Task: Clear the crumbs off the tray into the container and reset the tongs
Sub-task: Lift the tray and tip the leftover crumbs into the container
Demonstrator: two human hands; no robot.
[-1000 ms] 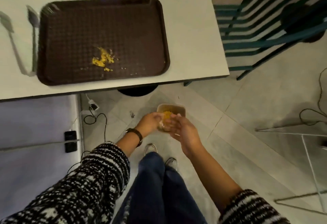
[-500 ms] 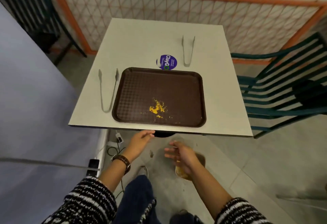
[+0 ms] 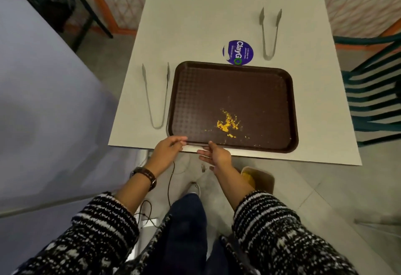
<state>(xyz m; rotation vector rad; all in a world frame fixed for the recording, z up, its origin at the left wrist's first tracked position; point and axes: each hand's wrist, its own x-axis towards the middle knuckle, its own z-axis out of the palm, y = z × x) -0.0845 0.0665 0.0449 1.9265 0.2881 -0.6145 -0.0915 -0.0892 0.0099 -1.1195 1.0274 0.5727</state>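
From the head view we see the brown tray (image 3: 234, 92) lying on the white table (image 3: 195, 14), close to its near edge. A small heap of yellow crumbs (image 3: 227, 121) sits on the tray's near half. Our left hand (image 3: 170, 147) has its fingers relaxed and holding nothing, the tips at the tray's near left corner. Our right hand (image 3: 217, 154) is spread loose just beside the near rim, grasping nothing either. The container (image 3: 261, 180) stands on the floor below the table edge, beside our right forearm, with yellow scraps inside. One pair of tongs (image 3: 155, 99) lies just left of the tray, and a second pair (image 3: 270, 34) lies beyond its far right corner, near a purple ClayGo sticker (image 3: 238, 52).
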